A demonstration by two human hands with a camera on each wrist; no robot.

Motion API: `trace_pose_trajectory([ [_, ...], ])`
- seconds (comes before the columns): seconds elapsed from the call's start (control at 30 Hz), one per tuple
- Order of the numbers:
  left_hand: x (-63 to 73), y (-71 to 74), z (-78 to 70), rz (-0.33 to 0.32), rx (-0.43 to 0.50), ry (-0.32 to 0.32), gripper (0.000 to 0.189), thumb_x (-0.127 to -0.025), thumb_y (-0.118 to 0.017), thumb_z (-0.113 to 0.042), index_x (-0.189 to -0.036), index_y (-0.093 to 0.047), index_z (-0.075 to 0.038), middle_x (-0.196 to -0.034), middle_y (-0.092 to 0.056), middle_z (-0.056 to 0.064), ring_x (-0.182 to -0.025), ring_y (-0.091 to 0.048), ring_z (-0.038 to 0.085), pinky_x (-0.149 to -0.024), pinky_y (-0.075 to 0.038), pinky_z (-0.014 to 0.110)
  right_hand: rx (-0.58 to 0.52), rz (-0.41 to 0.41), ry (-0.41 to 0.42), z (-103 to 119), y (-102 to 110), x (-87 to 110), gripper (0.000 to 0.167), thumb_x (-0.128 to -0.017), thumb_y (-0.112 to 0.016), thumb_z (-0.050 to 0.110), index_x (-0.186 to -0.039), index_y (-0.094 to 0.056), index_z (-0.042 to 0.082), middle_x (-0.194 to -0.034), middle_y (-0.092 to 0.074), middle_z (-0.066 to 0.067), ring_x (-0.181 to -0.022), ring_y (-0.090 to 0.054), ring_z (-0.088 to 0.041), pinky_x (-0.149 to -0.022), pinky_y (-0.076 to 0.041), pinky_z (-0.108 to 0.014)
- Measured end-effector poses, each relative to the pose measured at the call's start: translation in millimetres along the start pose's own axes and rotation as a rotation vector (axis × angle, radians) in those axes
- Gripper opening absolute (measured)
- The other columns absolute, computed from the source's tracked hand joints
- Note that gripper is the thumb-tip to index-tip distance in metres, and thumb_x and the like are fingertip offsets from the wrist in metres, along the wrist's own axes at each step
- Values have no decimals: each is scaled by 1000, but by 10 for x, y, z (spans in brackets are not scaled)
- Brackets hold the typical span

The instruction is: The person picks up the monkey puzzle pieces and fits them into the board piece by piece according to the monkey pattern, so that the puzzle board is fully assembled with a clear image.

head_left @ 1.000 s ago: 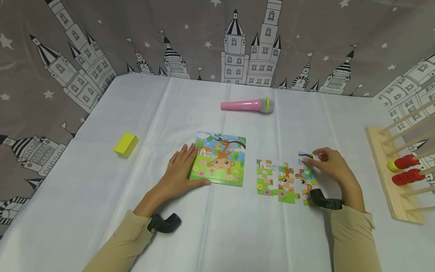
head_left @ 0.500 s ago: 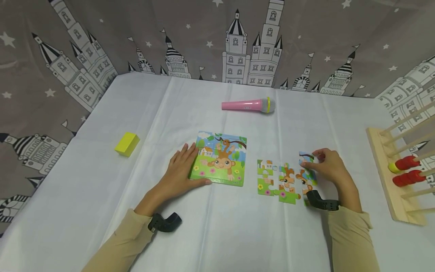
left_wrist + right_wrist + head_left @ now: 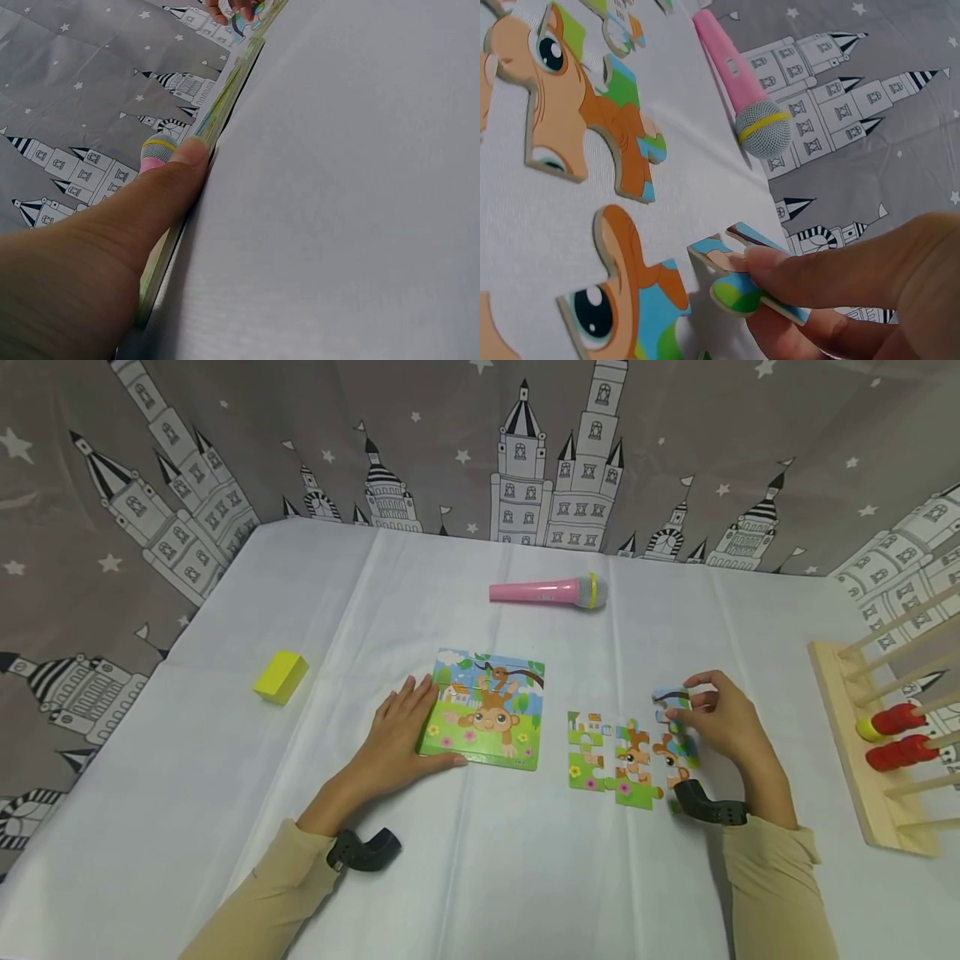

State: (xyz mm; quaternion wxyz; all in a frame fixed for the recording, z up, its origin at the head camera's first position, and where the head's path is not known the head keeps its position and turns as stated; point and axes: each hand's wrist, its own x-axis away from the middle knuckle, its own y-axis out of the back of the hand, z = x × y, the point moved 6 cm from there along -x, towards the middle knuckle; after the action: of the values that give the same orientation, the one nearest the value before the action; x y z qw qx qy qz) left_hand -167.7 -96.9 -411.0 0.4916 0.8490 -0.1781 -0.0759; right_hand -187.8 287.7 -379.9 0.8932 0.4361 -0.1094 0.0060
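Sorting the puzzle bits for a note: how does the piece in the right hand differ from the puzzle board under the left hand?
The puzzle piece is one small knobbed part, pinched in the right hand and raised off the cloth; the puzzle board is a large square lying flat, pressed by the left hand. The piece shows only a fragment, the board the whole monkey. Both share the same cartoon colours.
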Motion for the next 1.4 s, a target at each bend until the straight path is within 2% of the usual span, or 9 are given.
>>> trace_pose_trajectory([
  [0.07,2,1,3,1,1,1,103,-72,-66,-57,-145,-16,-2,-153,-10,13,-142,-1,29,-113,-3,49,-3,-1,32,24,-5,-1,52,-84,-64,31,-125,-44,6,-112,-54,-27,-99,-53,-38,-73,-44,-43],
  [0.27,4,-2,9,2,11,1,103,-72,-65,-57,-145,-15,-3,-153,-10,13,-142,0,29,-113,-3,49,-30,-1,110,-26,-93,-61,35,-85,-61,35,-116,-60,17,-110,-59,-14,-88,-57,-22,-59,-45,-28],
  [0.33,3,-4,7,4,12,0,103,-72,-65,-57,-145,-15,-2,-153,-10,13,-142,-1,29,-113,-3,49,-32,2,130,-113,-146,-117,37,-85,-59,43,-115,-61,21,-109,-61,-10,-83,-56,-16,-58,-44,-26],
  [0.63,-3,-20,15,-2,13,-5,104,-72,-65,-57,-145,-15,-3,-153,-10,13,-142,0,29,-113,-2,49,-77,-31,131,-234,-306,-260,47,-77,-59,59,-111,-63,28,-94,-64,-5,-74,-54,-19,-52,-45,-27],
  [0.8,2,-12,9,-2,15,-4,103,-72,-65,-57,-145,-15,-3,-153,-10,13,-142,1,29,-113,-2,49,-147,-59,164,13,-321,-165,45,-78,-62,52,-112,-64,22,-94,-63,-5,-69,-55,-14,-43,-46,-27],
  [1.0,9,-3,-2,0,12,0,103,-73,-65,-56,-145,-16,-3,-153,-9,12,-142,0,30,-113,-2,49,-163,-65,229,427,-329,-16,36,-84,-63,35,-112,-63,12,-107,-63,-11,-77,-54,-9,-62,-44,-23],
  [1.03,10,-5,-2,0,11,1,103,-73,-65,-57,-145,-16,-3,-153,-9,12,-142,0,30,-113,-2,49,-169,-60,239,475,-350,-8,35,-84,-63,32,-112,-63,11,-107,-63,-11,-77,-54,-9,-66,-44,-23],
  [1.23,11,2,-3,-5,6,-2,102,-73,-65,-57,-145,-16,-3,-153,-10,12,-142,0,30,-113,-2,49,-286,-35,253,737,-573,-56,30,-83,-66,27,-109,-64,12,-96,-62,-8,-69,-48,-11,-55,-39,-20],
  [1.4,2,-2,-6,-8,6,-8,102,-72,-65,-56,-145,-17,-3,-153,-10,12,-142,-1,31,-113,-3,49,-347,-16,256,1004,-776,-119,31,-82,-67,23,-110,-62,11,-103,-62,-11,-80,-55,-16,-68,-45,-24],
])
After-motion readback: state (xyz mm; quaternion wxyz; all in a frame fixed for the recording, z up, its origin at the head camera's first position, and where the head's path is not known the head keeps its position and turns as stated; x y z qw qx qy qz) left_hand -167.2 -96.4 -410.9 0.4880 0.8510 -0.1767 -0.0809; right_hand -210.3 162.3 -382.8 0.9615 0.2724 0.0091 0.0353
